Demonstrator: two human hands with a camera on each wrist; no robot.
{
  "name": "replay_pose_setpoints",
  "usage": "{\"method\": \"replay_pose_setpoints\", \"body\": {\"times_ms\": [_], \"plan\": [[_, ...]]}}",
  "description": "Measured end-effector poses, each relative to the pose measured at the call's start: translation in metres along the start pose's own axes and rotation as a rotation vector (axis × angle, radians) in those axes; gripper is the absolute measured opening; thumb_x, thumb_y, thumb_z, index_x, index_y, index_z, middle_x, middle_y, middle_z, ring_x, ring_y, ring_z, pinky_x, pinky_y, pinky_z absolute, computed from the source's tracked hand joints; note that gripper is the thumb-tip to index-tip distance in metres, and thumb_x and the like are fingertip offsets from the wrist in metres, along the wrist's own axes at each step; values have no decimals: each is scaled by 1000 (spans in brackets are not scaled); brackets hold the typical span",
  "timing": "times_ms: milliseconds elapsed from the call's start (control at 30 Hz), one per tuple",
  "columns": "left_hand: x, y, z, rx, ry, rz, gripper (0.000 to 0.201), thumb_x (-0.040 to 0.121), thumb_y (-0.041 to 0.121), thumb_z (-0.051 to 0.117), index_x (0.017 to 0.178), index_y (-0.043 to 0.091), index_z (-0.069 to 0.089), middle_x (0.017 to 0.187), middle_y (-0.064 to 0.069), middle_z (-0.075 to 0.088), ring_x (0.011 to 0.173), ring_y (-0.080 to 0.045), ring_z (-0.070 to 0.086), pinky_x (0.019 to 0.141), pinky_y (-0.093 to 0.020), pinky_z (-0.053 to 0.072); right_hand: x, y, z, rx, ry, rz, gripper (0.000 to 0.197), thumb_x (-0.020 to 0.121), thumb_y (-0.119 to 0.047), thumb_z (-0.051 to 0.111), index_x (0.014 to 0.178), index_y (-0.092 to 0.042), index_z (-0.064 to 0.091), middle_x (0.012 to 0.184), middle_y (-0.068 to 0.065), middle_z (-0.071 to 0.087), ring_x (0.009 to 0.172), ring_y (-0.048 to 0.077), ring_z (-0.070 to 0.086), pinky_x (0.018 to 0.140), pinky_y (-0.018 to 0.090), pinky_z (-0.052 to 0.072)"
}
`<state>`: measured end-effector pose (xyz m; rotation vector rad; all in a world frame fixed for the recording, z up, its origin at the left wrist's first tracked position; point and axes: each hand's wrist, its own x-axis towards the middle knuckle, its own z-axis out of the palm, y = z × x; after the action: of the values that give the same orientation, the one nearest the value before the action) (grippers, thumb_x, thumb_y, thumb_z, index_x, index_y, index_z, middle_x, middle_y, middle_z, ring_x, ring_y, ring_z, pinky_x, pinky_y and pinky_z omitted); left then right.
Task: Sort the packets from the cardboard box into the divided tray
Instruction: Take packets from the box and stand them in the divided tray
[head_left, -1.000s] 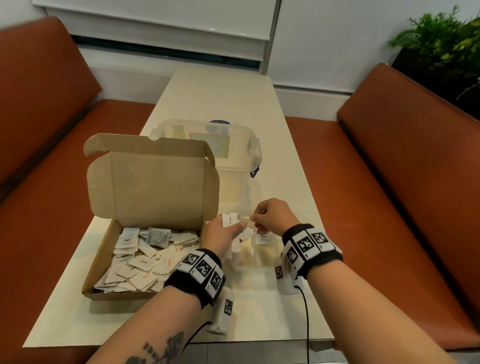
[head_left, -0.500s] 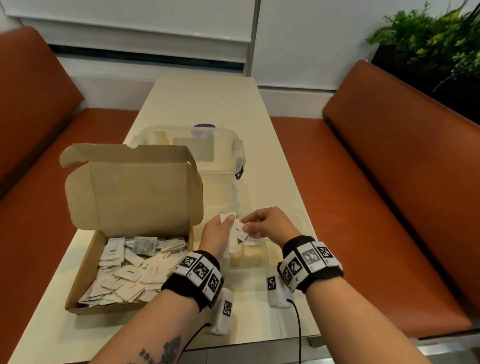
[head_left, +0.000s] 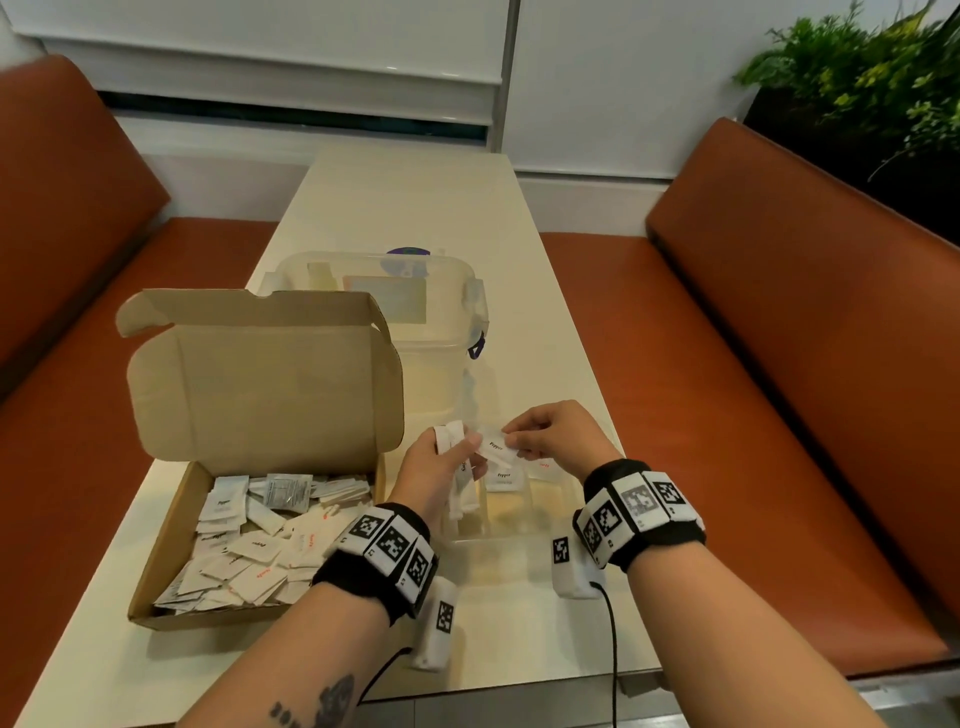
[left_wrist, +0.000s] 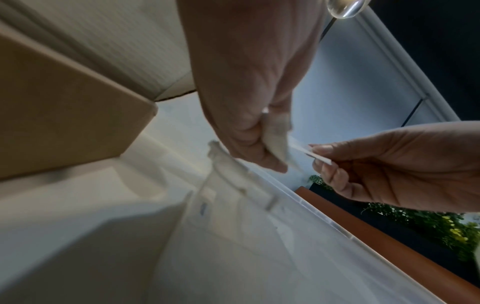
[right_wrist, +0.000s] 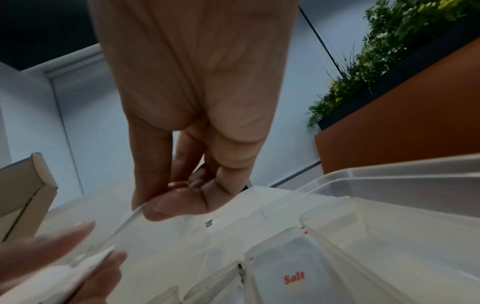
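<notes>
Over the divided tray (head_left: 470, 540), the left hand (head_left: 434, 470) is gripping a bunch of packets (head_left: 451, 435) as a ready supply while the right hand (head_left: 558, 434) is pinching one pepper packet (head_left: 496, 448) off it, likely for dropping below. Left of the tray, the cardboard box (head_left: 156, 566) is holding many more.

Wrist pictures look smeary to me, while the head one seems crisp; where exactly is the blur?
Left wrist view: clear tray smeared, left hand soft. Right wrist view: nearest fingers blurred, "Salt" packet readable. Head view: sharp at the cardboard box, edges curved.
</notes>
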<state>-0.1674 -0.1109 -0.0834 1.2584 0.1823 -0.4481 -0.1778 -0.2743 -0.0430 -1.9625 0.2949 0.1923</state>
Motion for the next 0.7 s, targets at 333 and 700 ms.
{"method": "replay_pose_setpoints", "body": {"times_ms": [333,700], "plan": [[-1,3,-2,-147,-12,-47,24,91,-2,55,115,-1,58,108,-23,66,93,-29,68,76,-28,59,2,1,4,113,-80,35,12,78,-1,73,82,-10,67,72,5,69,59,7,65,57,13,51],[4,-2,-12,-238,73,-25,20,101,8,40,117,2,51,102,-16,65,94,-25,66,75,-29,54,17,1,13,-608,-6,39,4,77,-6,73,81,-6,73,82,5,68,77,14,58,74,25,49]]}}
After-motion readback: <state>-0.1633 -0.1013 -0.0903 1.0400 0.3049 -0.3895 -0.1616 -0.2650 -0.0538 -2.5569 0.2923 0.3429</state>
